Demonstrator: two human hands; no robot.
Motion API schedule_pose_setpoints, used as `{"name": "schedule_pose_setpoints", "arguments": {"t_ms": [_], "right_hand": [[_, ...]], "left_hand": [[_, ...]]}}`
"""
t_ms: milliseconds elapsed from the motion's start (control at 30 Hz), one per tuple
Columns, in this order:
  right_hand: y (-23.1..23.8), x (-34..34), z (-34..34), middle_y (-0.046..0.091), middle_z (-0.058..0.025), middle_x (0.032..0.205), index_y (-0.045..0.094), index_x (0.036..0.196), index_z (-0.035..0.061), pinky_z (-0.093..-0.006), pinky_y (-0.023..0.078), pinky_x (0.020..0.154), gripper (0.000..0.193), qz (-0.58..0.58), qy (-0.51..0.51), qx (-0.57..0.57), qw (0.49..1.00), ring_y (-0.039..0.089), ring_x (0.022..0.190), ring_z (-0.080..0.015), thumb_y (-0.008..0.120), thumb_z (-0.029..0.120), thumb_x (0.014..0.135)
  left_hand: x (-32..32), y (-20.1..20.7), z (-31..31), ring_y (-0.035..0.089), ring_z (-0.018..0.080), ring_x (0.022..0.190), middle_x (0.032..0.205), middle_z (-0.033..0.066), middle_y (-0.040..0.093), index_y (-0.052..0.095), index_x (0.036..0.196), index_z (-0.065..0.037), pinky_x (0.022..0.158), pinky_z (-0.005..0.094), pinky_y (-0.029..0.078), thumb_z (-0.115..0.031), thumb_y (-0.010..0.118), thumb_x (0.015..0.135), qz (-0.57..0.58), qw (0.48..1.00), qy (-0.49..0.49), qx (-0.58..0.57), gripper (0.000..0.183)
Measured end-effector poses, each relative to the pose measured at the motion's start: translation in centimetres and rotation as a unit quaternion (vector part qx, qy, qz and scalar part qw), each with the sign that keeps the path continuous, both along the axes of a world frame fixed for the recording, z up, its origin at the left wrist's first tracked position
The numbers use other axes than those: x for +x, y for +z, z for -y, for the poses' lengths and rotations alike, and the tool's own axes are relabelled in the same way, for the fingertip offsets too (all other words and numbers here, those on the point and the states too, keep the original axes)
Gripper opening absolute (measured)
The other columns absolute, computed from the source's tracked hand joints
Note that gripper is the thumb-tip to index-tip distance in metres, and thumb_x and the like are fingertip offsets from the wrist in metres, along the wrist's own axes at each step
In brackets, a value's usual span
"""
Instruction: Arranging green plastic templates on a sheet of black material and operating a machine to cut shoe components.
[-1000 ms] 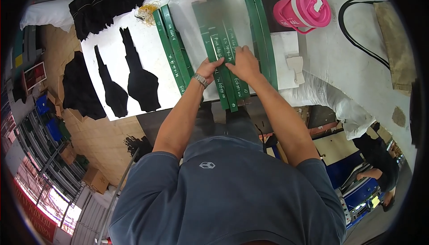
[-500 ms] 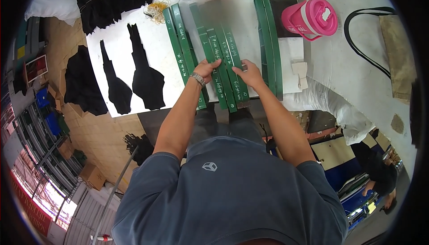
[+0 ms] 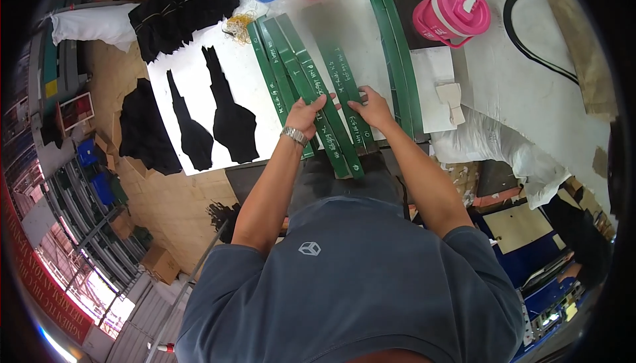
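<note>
Plainly, a white table [image 3: 510, 91] spreads beneath and around the pink jug [image 3: 452, 12]. Well to the jug's left lie two black cloth pieces [image 3: 235, 124], side by side. Between these and the jug slant two long green strips [image 3: 311, 75], with a single green strip [image 3: 341, 75] just to their right — nearer the jug. Left of the jug and closer to the person, the left hand [image 3: 307, 116] wraps the two strips, thumb across the top, fingertips showing past their right edge. The right hand [image 3: 372, 109], on the jug's near left side, lays its thumb on the single strip's edge; its curled fingers are partly hidden — how firmly they close, I cannot tell.
</note>
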State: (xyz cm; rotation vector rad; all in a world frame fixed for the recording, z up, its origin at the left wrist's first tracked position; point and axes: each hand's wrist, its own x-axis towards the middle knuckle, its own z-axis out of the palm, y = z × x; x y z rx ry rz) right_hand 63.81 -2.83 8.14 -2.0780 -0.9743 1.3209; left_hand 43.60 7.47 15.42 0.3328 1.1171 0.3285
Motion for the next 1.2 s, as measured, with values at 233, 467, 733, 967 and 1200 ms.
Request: {"name": "schedule_pose_setpoints", "arguments": {"t_ms": [233, 467, 733, 967, 1200], "right_hand": [[7.1, 0.6, 2.4, 0.077, -0.0169, 0.109, 0.067, 0.129, 0.0009, -0.0384, 0.060, 0.082, 0.052, 0.023, -0.094, 0.078, 0.992, 0.077, 0.089, -0.0278, 0.081, 0.035, 0.093], [16.6, -3.1, 13.2, 0.073, -0.0037, 0.113, 0.067, 0.125, -0.0027, -0.0307, 0.058, 0.086, 0.029, -0.195, -0.254, 0.158, 0.934, 0.071, 0.100, -0.0139, 0.068, 0.019, 0.106], [33.4, -18.9, 26.6, 0.075, -0.0136, 0.105, 0.065, 0.123, -0.0012, -0.0386, 0.057, 0.084, 0.041, 0.208, -0.410, 0.103, 0.882, 0.073, 0.090, -0.0295, 0.082, 0.016, 0.091], [38.1, -36.3, 36.9, 0.070, -0.0174, 0.125, 0.052, 0.146, 0.0015, -0.0493, 0.059, 0.086, 0.070, 0.345, -0.641, -0.033, 0.685, 0.071, 0.107, -0.0422, 0.083, 0.024, 0.088], [38.3, -50.9, 45.2, 0.066, -0.0167, 0.129, 0.050, 0.151, 0.0028, -0.0486, 0.058, 0.090, 0.078, 0.408, -0.775, -0.142, 0.461, 0.069, 0.110, -0.0396, 0.085, 0.026, 0.085]], "left_hand": [[0.7, 6.4, 4.3, 0.072, 0.0335, 0.116, 0.131, 0.0133, 0.070, 0.060, 0.137, -0.004, 0.092, 0.0518, 0.065, -0.019, 0.068, 0.106, 0.079, 0.996, -0.023, 0.035, 0.036], [2.2, 11.5, 10.0, 0.073, 0.0269, 0.112, 0.133, 0.0125, 0.070, 0.061, 0.135, -0.001, 0.093, 0.0429, 0.064, -0.020, 0.067, 0.107, 0.148, 0.984, -0.101, -0.003, 0.035], [-0.5, 18.5, 21.3, 0.066, 0.0314, 0.124, 0.144, 0.0176, 0.061, 0.050, 0.143, -0.002, 0.105, 0.0445, 0.057, -0.014, 0.066, 0.107, 0.247, 0.913, -0.320, -0.056, 0.041], [-7.0, 23.3, 36.5, 0.066, 0.0290, 0.124, 0.141, 0.0151, 0.065, 0.056, 0.136, -0.008, 0.104, 0.0440, 0.057, -0.014, 0.069, 0.105, 0.274, 0.767, -0.575, -0.070, 0.034], [-17.8, 26.2, 51.7, 0.068, 0.0294, 0.121, 0.139, 0.0144, 0.066, 0.053, 0.139, -0.006, 0.101, 0.0442, 0.060, -0.011, 0.064, 0.108, 0.286, 0.601, -0.732, -0.148, 0.033]]}}
